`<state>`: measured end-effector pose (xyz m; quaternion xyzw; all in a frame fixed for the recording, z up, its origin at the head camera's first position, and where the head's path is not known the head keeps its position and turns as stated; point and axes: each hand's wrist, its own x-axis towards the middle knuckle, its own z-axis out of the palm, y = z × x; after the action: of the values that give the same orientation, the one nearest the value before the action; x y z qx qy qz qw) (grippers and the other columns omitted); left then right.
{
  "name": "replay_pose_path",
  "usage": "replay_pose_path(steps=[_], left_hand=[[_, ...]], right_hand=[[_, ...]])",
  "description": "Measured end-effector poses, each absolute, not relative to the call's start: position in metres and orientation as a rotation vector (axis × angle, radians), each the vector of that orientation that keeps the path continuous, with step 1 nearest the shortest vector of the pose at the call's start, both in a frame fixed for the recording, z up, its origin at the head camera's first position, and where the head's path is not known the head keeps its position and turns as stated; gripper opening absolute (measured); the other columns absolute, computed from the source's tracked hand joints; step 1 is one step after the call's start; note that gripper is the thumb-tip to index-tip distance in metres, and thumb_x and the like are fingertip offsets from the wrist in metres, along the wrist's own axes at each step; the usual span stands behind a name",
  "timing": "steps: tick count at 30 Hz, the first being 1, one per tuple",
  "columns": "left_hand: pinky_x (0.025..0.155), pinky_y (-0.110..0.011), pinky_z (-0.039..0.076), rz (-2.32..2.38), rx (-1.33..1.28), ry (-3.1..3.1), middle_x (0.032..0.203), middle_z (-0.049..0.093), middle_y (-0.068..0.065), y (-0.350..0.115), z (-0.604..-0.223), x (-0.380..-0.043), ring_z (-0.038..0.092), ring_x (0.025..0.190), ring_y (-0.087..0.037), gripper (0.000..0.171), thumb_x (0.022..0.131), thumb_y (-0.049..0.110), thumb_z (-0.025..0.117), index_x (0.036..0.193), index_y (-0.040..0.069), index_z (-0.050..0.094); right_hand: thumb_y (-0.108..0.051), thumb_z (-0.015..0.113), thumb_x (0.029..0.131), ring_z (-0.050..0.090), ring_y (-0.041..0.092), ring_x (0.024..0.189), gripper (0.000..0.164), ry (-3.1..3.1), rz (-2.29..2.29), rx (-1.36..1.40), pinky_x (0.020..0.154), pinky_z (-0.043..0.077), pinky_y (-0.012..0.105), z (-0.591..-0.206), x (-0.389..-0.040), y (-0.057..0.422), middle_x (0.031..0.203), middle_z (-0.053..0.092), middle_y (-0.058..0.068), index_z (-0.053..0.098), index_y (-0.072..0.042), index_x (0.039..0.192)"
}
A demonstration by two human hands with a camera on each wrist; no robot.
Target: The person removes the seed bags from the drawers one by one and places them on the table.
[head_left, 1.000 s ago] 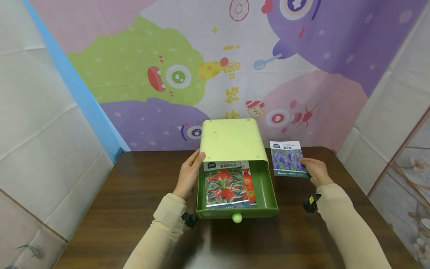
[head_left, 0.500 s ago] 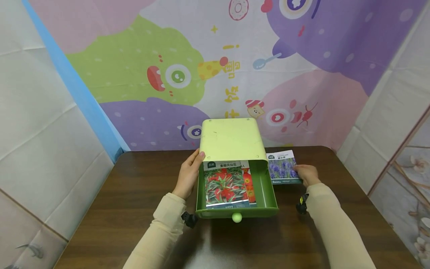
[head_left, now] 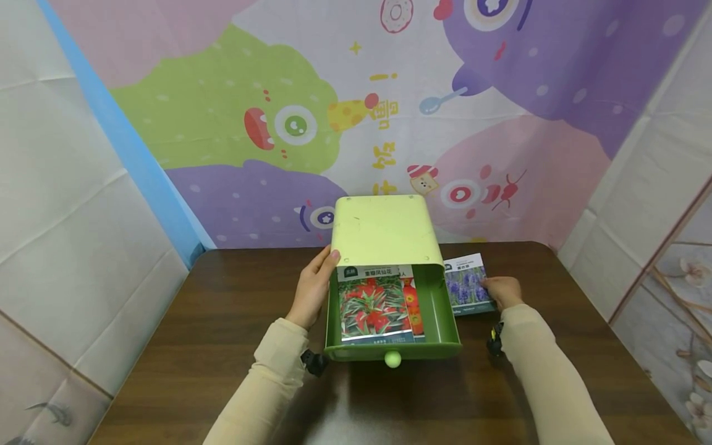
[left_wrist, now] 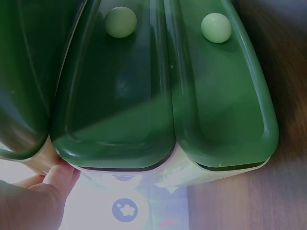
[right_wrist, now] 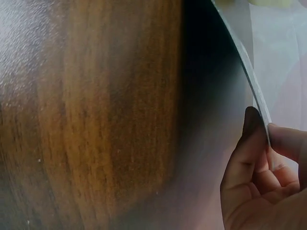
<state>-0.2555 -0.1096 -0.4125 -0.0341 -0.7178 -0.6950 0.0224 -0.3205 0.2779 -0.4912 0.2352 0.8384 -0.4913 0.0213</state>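
Note:
A seed packet with a purple lavender picture [head_left: 467, 285] is pinched at its right edge by my right hand [head_left: 503, 292], right of the cabinet. The open drawer's side overlaps its left edge. In the right wrist view the packet [right_wrist: 247, 67] shows edge-on between thumb and fingers. My left hand [head_left: 313, 287] rests along the left side of the pale green drawer cabinet [head_left: 384, 228], thumb at the top front corner. The green top drawer [head_left: 439, 309] is pulled out. Inside lie a red-flower seed packet [head_left: 371, 309] and, partly beneath it, an orange-flower packet [head_left: 410, 306].
Two closed drawers with round knobs, an upper one [left_wrist: 120, 96] and a lower one [left_wrist: 220, 96], show in the left wrist view. The cabinet stands on a dark wooden table [head_left: 233, 371]. A cartoon-printed cloth [head_left: 222, 105] hangs behind the table.
My right hand has moved left and toward me with the lavender packet, bringing it up beside the drawer. The left hand and cabinet have stayed in place.

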Motion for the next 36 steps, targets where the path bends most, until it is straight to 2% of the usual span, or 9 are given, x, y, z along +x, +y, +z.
replay_pose_path(steps=[8,15,18,25,33,36], left_hand=[[0.116,-0.054,0.032,-2.145,-0.095,-2.232,0.157,0.036,-0.005,-0.109,-0.412,-0.256,0.032,0.146,-0.027,0.068,0.096,0.056,0.053,0.151,0.02,0.039],[0.116,-0.054,0.032,-2.151,-0.096,-2.228,0.157,0.035,-0.005,-0.11,-0.413,-0.256,0.031,0.146,-0.027,0.067,0.096,0.056,0.053,0.151,0.02,0.039],[0.116,-0.055,0.032,-2.156,-0.102,-2.224,0.158,0.035,-0.005,-0.11,-0.413,-0.256,0.031,0.146,-0.028,0.067,0.096,0.056,0.053,0.151,0.02,0.039],[0.115,-0.055,0.033,-2.148,-0.102,-2.23,0.158,0.035,-0.005,-0.109,-0.411,-0.256,0.031,0.146,-0.027,0.067,0.096,0.057,0.053,0.151,0.021,0.039],[0.116,-0.054,0.033,-2.141,-0.1,-2.233,0.157,0.036,-0.005,-0.11,-0.413,-0.257,0.032,0.146,-0.027,0.067,0.096,0.057,0.053,0.151,0.02,0.039],[0.116,-0.054,0.033,-2.139,-0.087,-2.238,0.157,0.036,-0.005,-0.11,-0.414,-0.257,0.032,0.146,-0.027,0.068,0.096,0.057,0.053,0.151,0.02,0.039]], right_hand=[[-0.019,0.059,0.096,0.056,0.033,0.103,0.042,2.644,-1.38,0.692,0.085,0.05,0.044,-0.487,-0.314,0.275,0.129,0.057,0.031,0.063,0.014,0.121],[-0.028,0.06,0.093,0.057,0.043,0.109,0.053,2.723,-1.146,0.681,0.092,0.051,0.051,-0.485,-0.313,0.274,0.127,0.056,0.036,0.06,0.02,0.117],[-0.029,0.058,0.094,0.057,0.045,0.11,0.056,2.734,-1.081,0.659,0.09,0.052,0.051,-0.484,-0.312,0.274,0.126,0.055,0.037,0.058,0.022,0.118],[-0.029,0.055,0.094,0.059,0.033,0.084,0.053,2.752,-0.981,0.598,0.065,0.053,0.039,-0.482,-0.311,0.274,0.108,0.063,0.032,0.06,0.021,0.113],[-0.027,0.055,0.094,0.058,0.026,0.073,0.05,2.728,-0.994,0.577,0.057,0.05,0.032,-0.479,-0.31,0.274,0.093,0.061,0.023,0.059,0.02,0.112],[-0.025,0.055,0.094,0.063,0.025,0.069,0.048,2.713,-1.035,0.58,0.056,0.054,0.03,-0.481,-0.311,0.274,0.095,0.063,0.025,0.059,0.02,0.111]])
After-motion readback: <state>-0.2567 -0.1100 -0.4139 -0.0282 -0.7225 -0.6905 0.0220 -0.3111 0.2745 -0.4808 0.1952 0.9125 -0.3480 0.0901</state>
